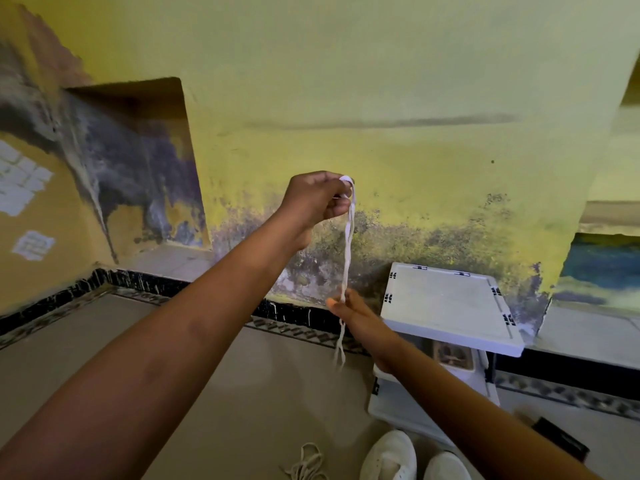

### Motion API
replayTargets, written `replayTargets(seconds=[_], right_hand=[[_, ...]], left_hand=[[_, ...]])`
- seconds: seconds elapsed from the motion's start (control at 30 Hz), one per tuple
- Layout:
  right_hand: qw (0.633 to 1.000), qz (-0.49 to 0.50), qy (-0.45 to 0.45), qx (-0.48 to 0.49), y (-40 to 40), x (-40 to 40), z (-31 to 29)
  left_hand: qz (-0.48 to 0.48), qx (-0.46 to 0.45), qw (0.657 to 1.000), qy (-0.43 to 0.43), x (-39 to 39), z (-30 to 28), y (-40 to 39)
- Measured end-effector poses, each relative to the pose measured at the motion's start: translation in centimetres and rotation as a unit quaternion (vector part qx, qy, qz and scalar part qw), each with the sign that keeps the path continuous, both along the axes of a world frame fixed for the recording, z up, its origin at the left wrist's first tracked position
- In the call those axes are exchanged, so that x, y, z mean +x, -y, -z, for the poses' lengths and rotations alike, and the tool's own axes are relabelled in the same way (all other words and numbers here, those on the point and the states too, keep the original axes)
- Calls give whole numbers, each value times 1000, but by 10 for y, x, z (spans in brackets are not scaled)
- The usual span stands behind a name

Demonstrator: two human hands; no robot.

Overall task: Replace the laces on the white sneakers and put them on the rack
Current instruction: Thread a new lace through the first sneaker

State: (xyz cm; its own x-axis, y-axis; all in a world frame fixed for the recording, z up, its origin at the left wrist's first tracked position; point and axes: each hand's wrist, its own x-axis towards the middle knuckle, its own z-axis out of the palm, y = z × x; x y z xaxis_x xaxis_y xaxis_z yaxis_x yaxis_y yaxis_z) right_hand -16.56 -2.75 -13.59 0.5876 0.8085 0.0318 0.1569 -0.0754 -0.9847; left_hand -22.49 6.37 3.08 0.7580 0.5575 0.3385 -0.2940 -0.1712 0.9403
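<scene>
My left hand (317, 199) is raised in front of the wall and pinches the folded top of a white lace (347, 244), which hangs straight down doubled. Lower down, my right hand (360, 315) grips the same lace, and its two ends dangle below the fingers. Two white sneakers (389, 457) (446, 465) stand side by side on the floor at the bottom edge, toes pointing away from me. A loose pile of off-white laces (306, 464) lies on the floor just left of them. The white rack (446, 306) stands against the wall at the right.
The rack's lower shelf holds a small framed object (452, 356). A dark flat object (559, 439) lies on the floor at the right. A wall niche (145, 161) opens at the left. The yellow wall is stained and peeling, with a black patterned skirting along the tiled floor.
</scene>
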Motion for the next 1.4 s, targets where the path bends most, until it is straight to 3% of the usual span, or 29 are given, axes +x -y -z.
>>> replayTargets(seconds=[0.2,0.3,0.43,0.5,0.6,0.67,0.73,0.8,0.93,1.03,1.1,1.23,1.4], right_hand=[[999,-9,-36,35,15,-1,13],[997,-8,-82,6,33,11,9],[997,55,-55,-29,61,27,6],[992,103,-66,21,73,32,3],[983,168,-52,53,90,37,-11],[978,207,18,23,102,43,-17],[973,207,100,-3,116,49,-19],[971,179,152,-36,131,53,-17],[969,144,181,-87,155,62,-2],[980,150,131,-18,169,62,8],[981,169,96,15,175,62,10],[981,174,83,-21,188,65,24],[976,176,66,-114,202,76,39]], left_hand=[[-27,-25,999,19,-1,-12,-9],[-73,-81,993,40,-1,-10,-19],[-113,-92,987,65,0,2,-29],[-129,-73,989,29,3,14,-31],[-132,-40,986,-93,9,42,-28],[-89,22,976,-196,14,66,-18],[-34,174,936,-303,19,91,-1],[48,249,906,-340,26,111,20],[234,195,899,-314,45,135,63],[292,170,896,-287,58,153,90],[278,157,909,-266,62,163,102],[240,167,920,-261,70,189,111],[87,273,910,-301,77,214,100]])
